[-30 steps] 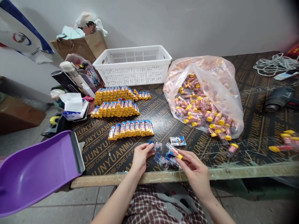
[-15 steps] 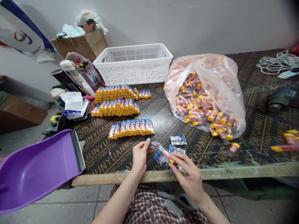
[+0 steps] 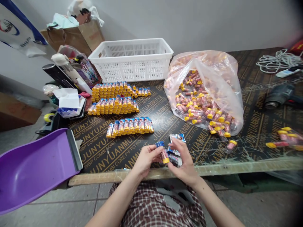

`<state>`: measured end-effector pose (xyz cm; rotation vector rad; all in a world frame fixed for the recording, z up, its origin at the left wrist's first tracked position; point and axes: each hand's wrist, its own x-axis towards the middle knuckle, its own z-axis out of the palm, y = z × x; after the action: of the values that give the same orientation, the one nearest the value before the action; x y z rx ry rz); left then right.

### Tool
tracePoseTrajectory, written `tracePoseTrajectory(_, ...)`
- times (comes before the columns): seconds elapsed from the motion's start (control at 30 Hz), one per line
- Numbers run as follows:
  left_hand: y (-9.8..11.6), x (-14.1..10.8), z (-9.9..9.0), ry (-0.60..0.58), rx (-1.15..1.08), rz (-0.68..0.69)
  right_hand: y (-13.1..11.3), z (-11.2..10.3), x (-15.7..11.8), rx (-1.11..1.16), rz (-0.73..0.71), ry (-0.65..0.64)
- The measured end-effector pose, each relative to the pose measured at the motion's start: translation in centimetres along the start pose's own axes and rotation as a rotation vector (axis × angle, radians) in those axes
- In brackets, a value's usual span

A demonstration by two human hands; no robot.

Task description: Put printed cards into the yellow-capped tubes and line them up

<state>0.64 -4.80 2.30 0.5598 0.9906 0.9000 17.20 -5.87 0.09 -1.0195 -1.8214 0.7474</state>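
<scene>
Pinched between the thumb and fingers of my left hand is a small clear candy tube with pink contents and a yellow cap. A blue printed wrapper shows at the tube's upper end. Curved beside it, my right hand has its fingers apart, the thumb close to the yellow cap; whether it touches cannot be made out. Flat printed wrappers lie on the table behind and partly under the right fingers. A row of wrapped tubes stands beyond my left hand.
Two larger stacks of wrapped tubes sit before a white basket. A plastic bag spills unwrapped tubes, with one loose tube near the edge. A heat gun lies right. A purple dustpan juts in at left.
The tube has passed from my right hand's grip to my left, with the wrapper now around it. My right fingers have opened. The view has shifted slightly.
</scene>
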Motion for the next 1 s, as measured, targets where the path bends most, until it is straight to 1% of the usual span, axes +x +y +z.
tracePoseTrajectory(0.13,0.01,-0.39,0.48,-0.036,0.007,-0.029,0.18,-0.68,0.69,0.076,-0.044,-0.202)
tracePoseTrajectory(0.17,0.01,-0.47,0.59,-0.042,0.010,-0.032,0.26,-0.78,0.75,0.086,-0.045,-0.236)
tracePoseTrajectory(0.23,-0.03,-0.59,0.73,-0.048,0.017,-0.039,0.40,-0.86,0.78,0.105,-0.038,-0.265)
tracePoseTrajectory(0.4,-0.09,-0.78,0.83,-0.046,0.005,-0.052,0.42,-0.69,0.72,0.132,-0.028,-0.236)
tracePoseTrajectory(0.73,0.13,-1.04,0.96,-0.045,0.025,-0.046,0.56,-0.45,0.53,0.179,-0.056,-0.191)
tracePoseTrajectory(0.9,-0.13,-1.01,0.90,-0.047,0.037,-0.044,0.35,-0.35,0.39,0.190,-0.044,-0.186)
tracePoseTrajectory(1.0,-0.41,-0.94,0.98,-0.048,0.036,-0.041,-0.08,-0.21,0.73,0.192,-0.035,-0.209)
